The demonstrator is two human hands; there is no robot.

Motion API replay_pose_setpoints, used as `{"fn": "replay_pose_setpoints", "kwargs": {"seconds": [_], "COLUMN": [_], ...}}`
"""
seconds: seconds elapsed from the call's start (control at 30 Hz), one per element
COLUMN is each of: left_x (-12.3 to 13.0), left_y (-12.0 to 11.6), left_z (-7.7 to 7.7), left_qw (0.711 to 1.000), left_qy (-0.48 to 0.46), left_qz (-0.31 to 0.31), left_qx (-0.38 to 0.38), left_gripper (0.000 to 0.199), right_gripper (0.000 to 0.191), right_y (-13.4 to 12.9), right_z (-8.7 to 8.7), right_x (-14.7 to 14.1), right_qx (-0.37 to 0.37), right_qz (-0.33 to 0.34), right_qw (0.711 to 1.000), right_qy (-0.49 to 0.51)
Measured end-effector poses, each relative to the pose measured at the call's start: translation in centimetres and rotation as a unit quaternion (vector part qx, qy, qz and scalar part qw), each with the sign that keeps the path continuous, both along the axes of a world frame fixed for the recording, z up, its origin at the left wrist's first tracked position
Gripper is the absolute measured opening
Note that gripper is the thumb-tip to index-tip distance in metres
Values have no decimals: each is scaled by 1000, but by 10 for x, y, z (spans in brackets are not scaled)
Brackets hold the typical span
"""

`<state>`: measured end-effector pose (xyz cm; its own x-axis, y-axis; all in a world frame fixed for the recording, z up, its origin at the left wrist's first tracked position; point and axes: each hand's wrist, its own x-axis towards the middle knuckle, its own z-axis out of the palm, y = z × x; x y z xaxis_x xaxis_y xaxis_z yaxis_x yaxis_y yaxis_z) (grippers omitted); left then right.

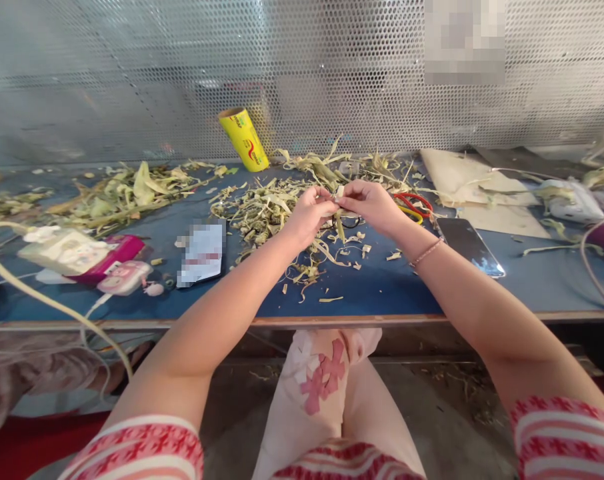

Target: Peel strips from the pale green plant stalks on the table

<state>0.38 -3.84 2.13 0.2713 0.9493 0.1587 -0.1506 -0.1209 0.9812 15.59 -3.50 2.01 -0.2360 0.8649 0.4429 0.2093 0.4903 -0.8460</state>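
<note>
Both hands meet above the middle of the blue table, fingertips almost touching. My left hand is closed in a pinch on a pale green dried leaf strip, whose end hangs below the fingers. My right hand pinches the same strip from the other side, its fingers curled. The fingers hide much of the strip. Beneath and behind the hands spreads a heap of dried leaf strips, curled and tangled. Small cut scraps lie scattered on the table nearer to me.
A yellow cardboard tube leans behind the heap. One phone lies left, another phone right, near red and yellow loops and brown paper. More leaves lie far left. A cream cable crosses the table edge.
</note>
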Motion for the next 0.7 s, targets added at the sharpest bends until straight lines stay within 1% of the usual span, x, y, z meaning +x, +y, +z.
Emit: {"fn": "replay_pose_setpoints", "kwargs": {"seconds": [0.17,0.27,0.37,0.53,0.7], "left_x": [3,4,5,5,4], "left_y": [-2,-2,-3,-5,-5], "left_z": [0,1,1,3,3], "left_qw": [998,996,993,990,988], "left_qy": [-57,-83,-105,-130,-135], "left_qz": [2,-5,-8,-26,-38], "left_qx": [-30,-36,-51,-57,-62], "left_gripper": [23,22,22,23,23], "right_gripper": [34,33,30,26,27], "right_y": [-1,-2,-4,-6,-7], "right_z": [-1,-3,-5,-5,-4], "right_x": [-3,-6,-10,-16,-19], "right_qx": [-3,-1,-15,-45,-55], "right_qz": [-3,-12,-22,-27,-31], "right_qw": [1000,1000,999,997,996], "right_qy": [10,24,32,58,67]}}
